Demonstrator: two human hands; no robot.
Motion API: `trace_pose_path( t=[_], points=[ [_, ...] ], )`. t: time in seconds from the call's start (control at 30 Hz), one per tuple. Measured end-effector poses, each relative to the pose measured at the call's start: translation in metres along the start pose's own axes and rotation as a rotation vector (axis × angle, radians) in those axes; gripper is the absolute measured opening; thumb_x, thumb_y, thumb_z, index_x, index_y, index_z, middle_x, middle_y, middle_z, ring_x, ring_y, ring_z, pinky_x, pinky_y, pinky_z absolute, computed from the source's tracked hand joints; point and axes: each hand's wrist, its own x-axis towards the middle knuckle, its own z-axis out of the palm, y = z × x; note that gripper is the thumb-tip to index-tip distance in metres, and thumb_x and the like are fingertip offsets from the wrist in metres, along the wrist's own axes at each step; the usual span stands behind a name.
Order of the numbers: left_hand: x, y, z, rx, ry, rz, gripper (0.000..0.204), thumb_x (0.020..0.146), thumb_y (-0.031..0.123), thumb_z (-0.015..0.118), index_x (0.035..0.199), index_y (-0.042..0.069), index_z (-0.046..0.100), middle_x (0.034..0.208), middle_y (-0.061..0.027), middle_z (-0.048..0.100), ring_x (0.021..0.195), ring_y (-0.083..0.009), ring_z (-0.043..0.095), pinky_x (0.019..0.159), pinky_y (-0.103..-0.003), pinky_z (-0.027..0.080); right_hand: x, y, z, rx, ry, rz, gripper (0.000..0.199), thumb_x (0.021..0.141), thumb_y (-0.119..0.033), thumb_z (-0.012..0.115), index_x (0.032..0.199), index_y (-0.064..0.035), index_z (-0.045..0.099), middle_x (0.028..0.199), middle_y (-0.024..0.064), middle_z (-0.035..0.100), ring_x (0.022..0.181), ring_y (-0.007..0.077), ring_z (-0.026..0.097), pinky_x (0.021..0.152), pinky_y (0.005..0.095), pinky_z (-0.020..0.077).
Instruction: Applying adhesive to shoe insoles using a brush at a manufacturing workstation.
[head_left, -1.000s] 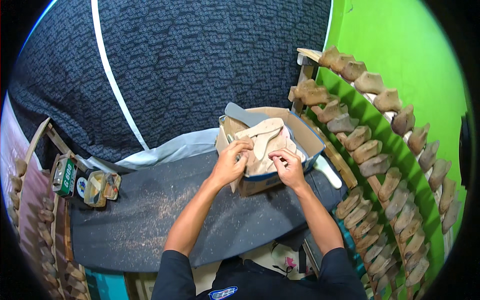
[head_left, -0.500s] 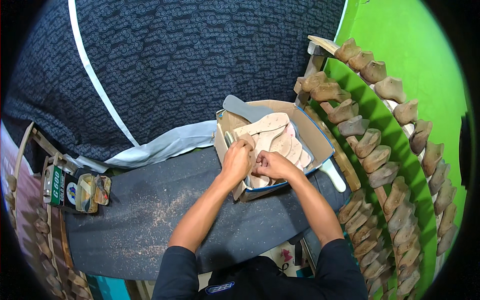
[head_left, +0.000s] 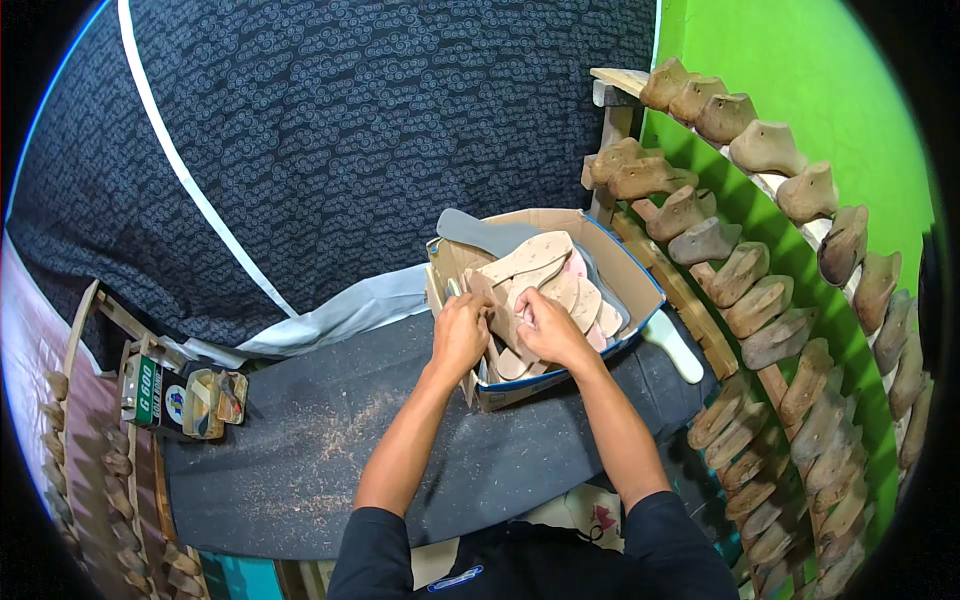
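A cardboard box (head_left: pixel 628 268) with blue edges stands on the dark work table, filled with shoe insoles. Flat tan insoles (head_left: pixel 530 258) lie loosely over one another inside it, and a grey insole (head_left: pixel 478 232) leans out over the far left corner. My left hand (head_left: pixel 460 332) reaches over the box's left part, its fingers curled on the edges of upright tan insoles. To its right, my right hand (head_left: pixel 550 330) is closed in a pinch on a tan insole, its fingertips partly hidden. The hands are slightly apart.
A pale insole (head_left: pixel 673 346) lies on the table beside the box. Racks of wooden shoe lasts (head_left: pixel 752 305) stand close on the right, with more lasts (head_left: pixel 118 490) at far left. A tin (head_left: pixel 150 398) with small tools stands at the table's left. Shavings (head_left: pixel 335 440) litter the dark cloth (head_left: pixel 440 470).
The view has shifted slightly. My hands have drawn a little apart, and my right hand has risen over the insoles with its fingers more closed.
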Motion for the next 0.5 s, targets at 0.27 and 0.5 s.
trace_pose_path(
  t=[0.27,0.5],
  points=[
    [-0.006,0.000,0.000,0.044,-0.017,-0.031,0.023,0.079,0.004,0.055,0.095,0.004,0.071,0.096,-0.0164,0.069,0.094,-0.0352,0.061,0.087,-0.043,0.048,0.004,0.004,-0.003,0.237,0.535,-0.127,0.017,0.078,-0.001,0.051,0.095,0.0003,0.049,0.075,0.0179,0.054,0.068,0.0303,0.056,0.067,0.0394,0.0469],
    [-0.006,0.005,-0.005,0.037,-0.022,-0.098,0.019,0.082,0.008,0.057,0.096,0.002,0.069,0.098,-0.0172,0.068,0.095,-0.0357,0.060,0.088,-0.042,0.047,-0.004,0.001,-0.010,0.413,0.511,-0.168,0.015,0.078,0.001,0.048,0.093,0.0006,0.047,0.075,0.0137,0.051,0.068,0.0212,0.052,0.065,0.0343,0.0451]
  ],
)
